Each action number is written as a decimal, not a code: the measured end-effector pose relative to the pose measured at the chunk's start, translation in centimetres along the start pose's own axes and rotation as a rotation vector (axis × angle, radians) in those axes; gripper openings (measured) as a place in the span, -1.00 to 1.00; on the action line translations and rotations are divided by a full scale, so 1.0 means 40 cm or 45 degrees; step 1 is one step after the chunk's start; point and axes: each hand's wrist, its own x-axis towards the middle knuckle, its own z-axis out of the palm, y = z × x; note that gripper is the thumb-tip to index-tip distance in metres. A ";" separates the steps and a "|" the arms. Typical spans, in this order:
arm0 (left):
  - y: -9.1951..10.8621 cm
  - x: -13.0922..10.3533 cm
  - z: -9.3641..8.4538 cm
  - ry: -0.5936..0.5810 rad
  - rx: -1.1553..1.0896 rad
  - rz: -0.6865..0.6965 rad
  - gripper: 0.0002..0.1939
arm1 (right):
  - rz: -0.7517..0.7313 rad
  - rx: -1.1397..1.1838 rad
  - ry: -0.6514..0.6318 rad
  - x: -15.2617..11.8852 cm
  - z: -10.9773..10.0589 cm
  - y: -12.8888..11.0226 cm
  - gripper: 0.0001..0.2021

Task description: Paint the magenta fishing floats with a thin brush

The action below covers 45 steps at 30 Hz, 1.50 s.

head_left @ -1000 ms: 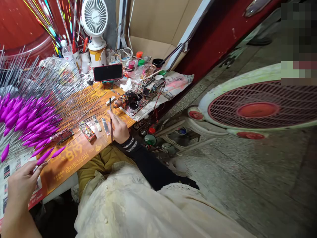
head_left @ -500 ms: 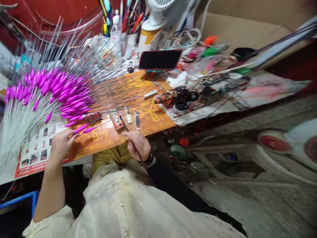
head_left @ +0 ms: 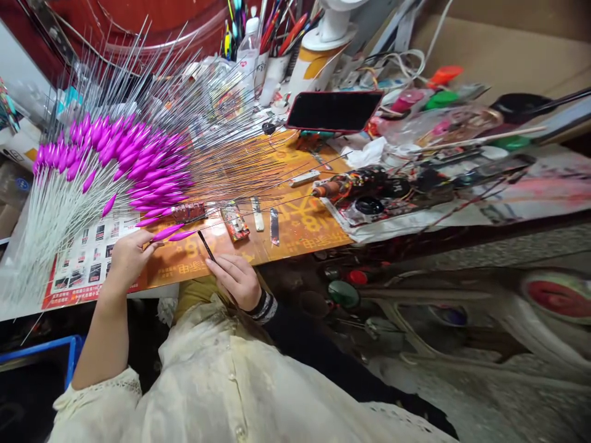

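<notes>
My left hand (head_left: pixel 132 255) is closed in a pinch on a magenta fishing float (head_left: pixel 165 232), low over the table's front edge. Another magenta float (head_left: pixel 183 236) lies right beside it, pointing right. My right hand (head_left: pixel 236 282) grips a thin dark paintbrush (head_left: pixel 206 246), whose upper end is close to the second float's stem. Whether it touches is too small to tell. To the left stands a dense fan of magenta floats (head_left: pixel 111 147) with pale lower stems and long thin dark tips. Small paint-stained blocks (head_left: pixel 235 220) lie beyond my right hand.
A phone (head_left: pixel 335 111) stands behind the orange table sheet (head_left: pixel 314 221). Cups of brushes, a bottle (head_left: pixel 249 46) and a white fan base (head_left: pixel 323 55) line the back. Paint-smeared tools and black caps (head_left: pixel 369 206) crowd the right. A blue-rimmed bin (head_left: pixel 74 360) is below left.
My right hand has moved left from beside the small blocks toward the floats, bringing the paintbrush close to them. My left hand keeps its pinch. The whole view has shifted.
</notes>
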 end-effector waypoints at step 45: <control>0.040 -0.030 -0.156 0.360 -0.126 0.149 -0.66 | -0.100 0.081 0.038 -0.025 -0.010 0.011 -0.40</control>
